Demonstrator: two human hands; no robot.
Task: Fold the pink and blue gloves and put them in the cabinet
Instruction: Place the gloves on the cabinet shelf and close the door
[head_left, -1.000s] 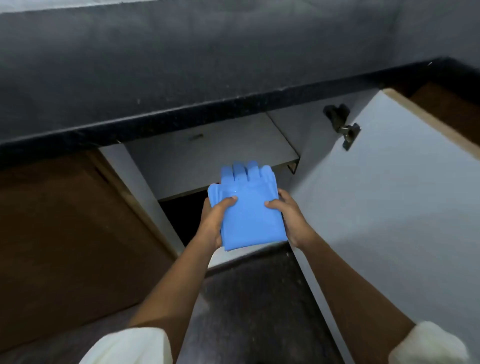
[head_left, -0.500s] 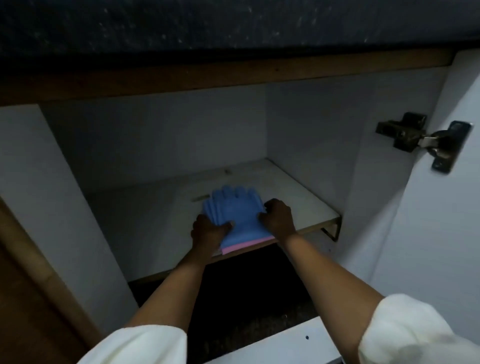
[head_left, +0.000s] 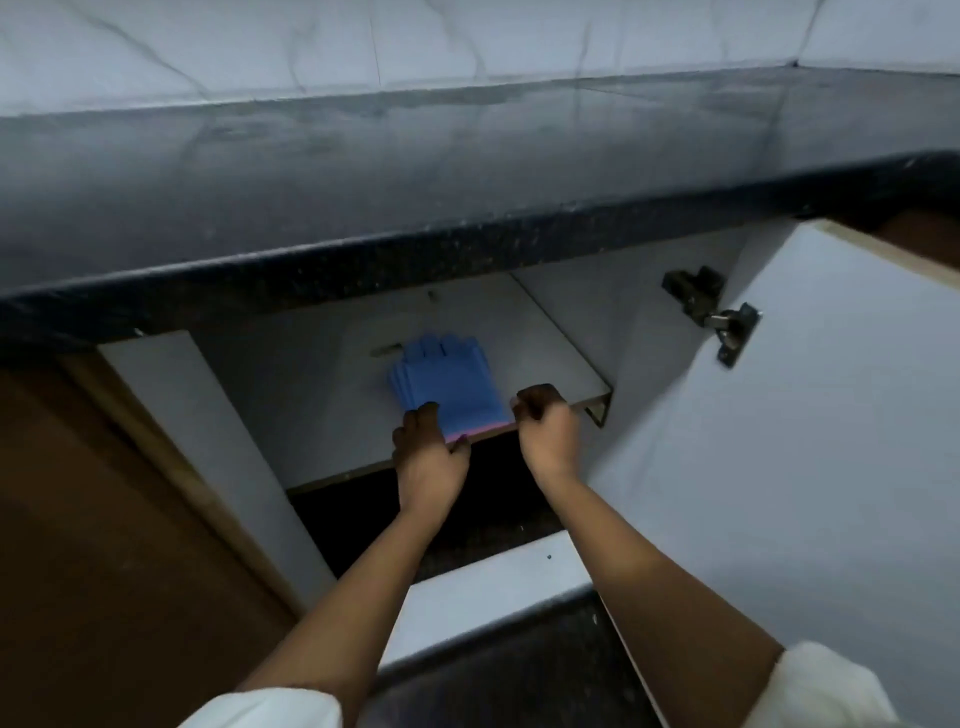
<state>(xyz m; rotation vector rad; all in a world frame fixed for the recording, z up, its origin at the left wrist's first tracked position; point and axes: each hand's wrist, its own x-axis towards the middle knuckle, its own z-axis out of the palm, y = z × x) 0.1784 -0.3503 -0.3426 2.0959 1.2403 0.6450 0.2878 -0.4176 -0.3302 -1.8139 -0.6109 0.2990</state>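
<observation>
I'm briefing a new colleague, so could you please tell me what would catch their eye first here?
The bright blue folded rubber gloves, a pink edge showing beneath, lie on the white cabinet shelf near its front edge. The left hand touches their near corner; the curled right hand is beside them, under the dark speckled stone countertop.

White shelf (head_left: 545, 358) inside the open cabinet, set below the dark counter edge; front lip shows a brown board edge. One folded stack lies on it, near the front edge: blue gloves (head_left: 449, 382) uppermost, fingers pointing toward the back, with a pink glove edge (head_left: 480, 428) showing underneath.
</observation>
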